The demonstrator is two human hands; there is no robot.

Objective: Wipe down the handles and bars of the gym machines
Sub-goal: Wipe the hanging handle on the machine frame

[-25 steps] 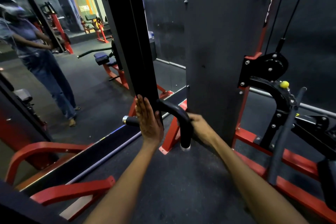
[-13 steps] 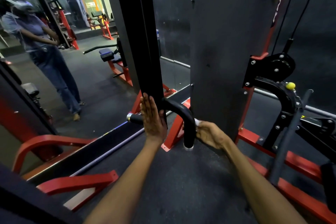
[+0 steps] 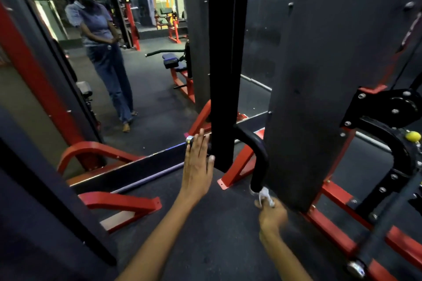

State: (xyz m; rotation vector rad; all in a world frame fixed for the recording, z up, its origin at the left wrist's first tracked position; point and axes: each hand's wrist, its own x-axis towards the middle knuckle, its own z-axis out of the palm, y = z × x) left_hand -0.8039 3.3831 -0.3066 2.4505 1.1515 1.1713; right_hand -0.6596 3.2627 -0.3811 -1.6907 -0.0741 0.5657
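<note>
A curved black bar handle (image 3: 259,157) arcs out from behind a black upright post (image 3: 225,75) and ends in a chrome cap low at the centre. Its other chrome-capped end (image 3: 189,139) pokes out left of the post. My left hand (image 3: 197,166) lies flat with straight fingers against that left end, beside the post. My right hand (image 3: 272,213) is below the handle's lower tip and grips a small white cloth (image 3: 265,195) that touches the tip.
A large black shroud panel (image 3: 331,75) stands right of the handle. Red frame rails (image 3: 338,230) run along the floor at right, with a pulley bracket (image 3: 388,107) and a yellow knob (image 3: 412,136). A wall mirror (image 3: 137,75) at left reflects a standing person and other machines.
My right hand has slid down the handle from its bend to below its lower tip, and the white cloth now shows. My left hand stays flat on the left end.
</note>
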